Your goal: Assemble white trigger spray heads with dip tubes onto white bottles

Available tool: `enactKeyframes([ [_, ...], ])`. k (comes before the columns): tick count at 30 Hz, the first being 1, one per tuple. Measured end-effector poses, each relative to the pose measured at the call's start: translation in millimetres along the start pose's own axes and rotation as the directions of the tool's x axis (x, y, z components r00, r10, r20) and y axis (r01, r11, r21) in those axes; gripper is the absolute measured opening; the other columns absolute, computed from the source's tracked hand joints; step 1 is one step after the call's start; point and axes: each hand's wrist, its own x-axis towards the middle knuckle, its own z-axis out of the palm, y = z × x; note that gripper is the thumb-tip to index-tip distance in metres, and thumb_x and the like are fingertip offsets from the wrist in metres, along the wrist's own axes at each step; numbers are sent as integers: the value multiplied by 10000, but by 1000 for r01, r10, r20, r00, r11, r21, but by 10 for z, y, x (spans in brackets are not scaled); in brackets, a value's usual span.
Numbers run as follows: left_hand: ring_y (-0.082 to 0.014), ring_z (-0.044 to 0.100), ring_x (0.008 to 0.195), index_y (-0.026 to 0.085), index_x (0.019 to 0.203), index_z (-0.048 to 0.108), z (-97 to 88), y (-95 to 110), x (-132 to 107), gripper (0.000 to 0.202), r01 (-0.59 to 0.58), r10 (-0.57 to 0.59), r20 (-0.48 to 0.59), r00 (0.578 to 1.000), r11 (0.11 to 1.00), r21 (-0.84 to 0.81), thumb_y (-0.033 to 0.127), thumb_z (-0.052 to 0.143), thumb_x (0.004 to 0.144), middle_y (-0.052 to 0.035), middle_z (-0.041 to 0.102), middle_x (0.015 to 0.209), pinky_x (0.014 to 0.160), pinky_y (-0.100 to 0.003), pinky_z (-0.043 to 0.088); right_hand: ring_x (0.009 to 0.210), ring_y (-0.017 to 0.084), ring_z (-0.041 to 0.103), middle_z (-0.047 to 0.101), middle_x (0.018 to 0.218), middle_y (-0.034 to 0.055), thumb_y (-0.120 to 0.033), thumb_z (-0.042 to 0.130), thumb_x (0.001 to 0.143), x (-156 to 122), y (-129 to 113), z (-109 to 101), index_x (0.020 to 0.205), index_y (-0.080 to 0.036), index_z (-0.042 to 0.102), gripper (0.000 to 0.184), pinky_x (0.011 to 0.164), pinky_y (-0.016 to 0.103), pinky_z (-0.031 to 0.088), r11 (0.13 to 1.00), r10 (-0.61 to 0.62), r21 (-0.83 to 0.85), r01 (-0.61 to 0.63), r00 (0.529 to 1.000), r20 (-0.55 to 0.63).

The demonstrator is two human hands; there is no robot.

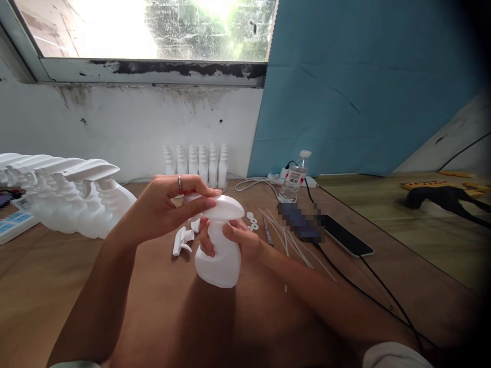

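A white spray bottle [219, 263] is held upright above the brown table, its rounded sprayer head [226, 207] on top. My left hand [180, 197], with a ring on one finger, pinches the back end of that head between thumb and fingers. Wrapped around the bottle's neck is my right hand [241, 237]; part of its fingers is hidden behind the bottle. Just left of the bottle lies a loose white trigger piece [181, 241]. Small white rings [252, 221] and thin white tubes [287, 232] rest to the right.
Assembled spray bottles [80, 199] stand in a row at left. Several slim white bottles [202, 166] line the wall. A clear water bottle [294, 179], a pen-like tool [267, 232], a black phone [345, 235] and cables occupy the right side. A power strip [17, 225] sits far left.
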Motion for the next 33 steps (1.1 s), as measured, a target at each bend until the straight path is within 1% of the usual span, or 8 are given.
enactKeyframes([
  [5, -123, 624, 643, 183, 864, 711, -21, -9, 0, 152, 2, -2, 6, 1000, 1000, -15, 324, 663, 836, -31, 710, 775, 564, -212, 508, 694, 188, 592, 614, 838, 98, -505, 571, 846, -13, -23, -10, 1053, -112, 562, 444, 675, 350, 464, 997, 21, 69, -24, 999, 36],
  [10, -131, 636, 687, 181, 845, 712, -16, -5, 4, 151, 1, 0, 21, 1000, 1000, -24, 326, 675, 825, -41, 718, 822, 569, -205, 508, 581, 130, 488, 519, 670, 13, -470, 628, 826, -34, 43, 2, 930, -124, 560, 368, 578, 301, 404, 998, 3, 68, -2, 1000, -18],
  [16, -124, 629, 669, 177, 885, 710, 25, -1, -3, 151, -9, 10, 19, 1000, 999, -52, 311, 661, 838, -37, 712, 808, 567, -210, 508, 537, 105, 478, 523, 640, -10, -392, 657, 824, -14, 55, 42, 864, -139, 551, 277, 554, 282, 396, 999, -20, 42, 20, 1000, -6],
  [23, -163, 658, 756, 204, 952, 692, 36, 12, -93, 149, 7, -5, 25, 1000, 994, -110, 305, 639, 857, -53, 692, 852, 661, -272, 553, 540, 136, 515, 558, 609, -4, -533, 647, 777, 23, -59, 72, 844, -157, 564, 391, 575, 309, 442, 989, 92, -117, -88, 995, 31],
  [26, -203, 617, 991, 248, 1090, 636, 170, -55, -200, 277, -52, 38, -203, 978, 997, -63, 340, 664, 831, -88, 627, 1152, 835, -321, 538, 583, 161, 555, 590, 582, 19, -523, 643, 771, 25, -75, 59, 817, -144, 581, 387, 607, 311, 455, 980, 109, -170, -100, 993, 48],
  [29, -204, 561, 1080, 280, 1170, 542, 398, -217, -438, 334, -30, -46, -513, 857, 990, -139, 377, 616, 858, -86, 533, 1255, 900, -334, 505, 543, 148, 559, 614, 585, 20, -479, 668, 762, 16, -56, 49, 914, -128, 574, 394, 579, 285, 445, 989, 97, -112, -92, 994, 40],
  [31, -191, 575, 1027, 278, 1133, 526, 567, -342, -672, 267, 40, -172, -524, 834, 967, -253, 392, 554, 893, -76, 546, 1195, 883, -329, 506, 512, 141, 557, 615, 583, 12, -472, 685, 751, 6, -44, 48, 942, -136, 557, 408, 559, 276, 441, 994, 88, -67, -87, 996, 8],
  [33, -214, 581, 1048, 281, 1192, 497, 727, -436, -925, 323, 204, -323, -342, 882, 918, -341, 427, 517, 905, -92, 545, 1233, 899, -351, 511, 522, 145, 567, 617, 592, 15, -491, 686, 748, -2, -39, 51, 949, -135, 557, 429, 554, 275, 443, 994, 93, -62, -93, 996, 0],
])
